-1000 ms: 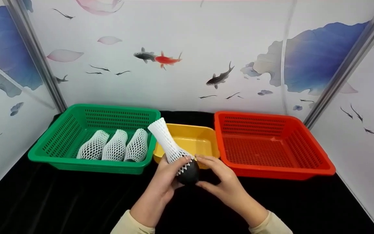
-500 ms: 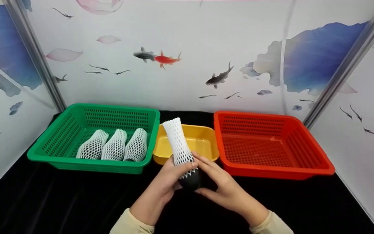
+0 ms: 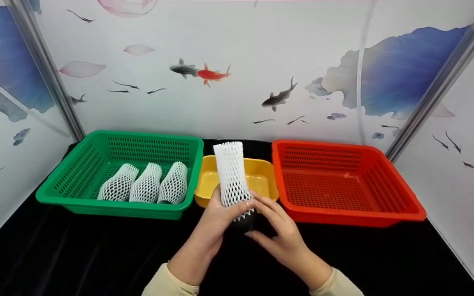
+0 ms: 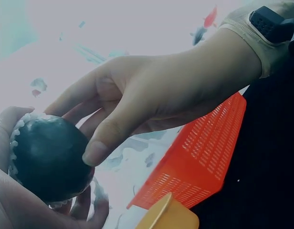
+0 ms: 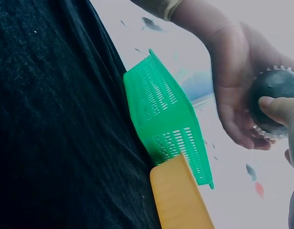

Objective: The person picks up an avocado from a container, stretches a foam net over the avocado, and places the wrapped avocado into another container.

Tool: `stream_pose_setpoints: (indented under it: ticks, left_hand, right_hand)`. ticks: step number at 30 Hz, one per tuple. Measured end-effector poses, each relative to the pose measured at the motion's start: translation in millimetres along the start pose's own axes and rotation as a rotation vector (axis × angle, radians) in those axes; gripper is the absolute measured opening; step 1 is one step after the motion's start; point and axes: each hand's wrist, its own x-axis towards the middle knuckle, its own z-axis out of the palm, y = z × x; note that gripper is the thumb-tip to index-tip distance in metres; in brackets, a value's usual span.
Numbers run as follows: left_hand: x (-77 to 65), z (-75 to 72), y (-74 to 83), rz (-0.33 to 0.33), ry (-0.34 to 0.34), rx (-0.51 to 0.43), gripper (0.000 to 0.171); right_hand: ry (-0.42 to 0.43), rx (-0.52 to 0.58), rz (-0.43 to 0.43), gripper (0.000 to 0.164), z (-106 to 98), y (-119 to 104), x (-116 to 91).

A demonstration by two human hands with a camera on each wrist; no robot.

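Note:
A white foam net sleeve (image 3: 233,176) stands nearly upright over the table, stretched partly over a dark, smooth, rounded fruit (image 3: 243,224). My left hand (image 3: 217,218) grips the sleeved fruit from the left, thumb across the net. From the right, my right hand (image 3: 280,232) holds the fruit's lower end between thumb and fingers. In the left wrist view the bare dark end of the fruit (image 4: 51,157) faces the camera, ringed by the net's edge, with the right thumb (image 4: 97,151) on it. The fruit's upper part is hidden under the net.
Several baskets line the back: a green basket (image 3: 109,207) with 3 net-sleeved pieces (image 3: 144,185), a small yellow basin (image 3: 261,176) behind my hands, and a red basket (image 3: 344,218) at right. Black cloth (image 3: 97,255) covers the table; printed wall panels (image 3: 237,49) stand behind.
The sleeve has swung from leaning left to nearly upright, and less of the fruit's dark end shows below it. Both hands have stayed on it; the baskets have not moved.

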Motion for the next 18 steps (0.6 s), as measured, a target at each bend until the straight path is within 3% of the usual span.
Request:
stream_pose_setpoints:
  ticks: [7,18]
  left_hand:
    - [2.5,4.3,2.6,0.066,0.024,-0.003,0.083]
    - [8.5,17.4,4.2,0.105,0.047,-0.035,0.081]
  right_hand:
    - [0.115,-0.016,-0.014,0.055,5,-10,10]
    - [0.264,-0.116,0.060,0.050,13,-3,5]
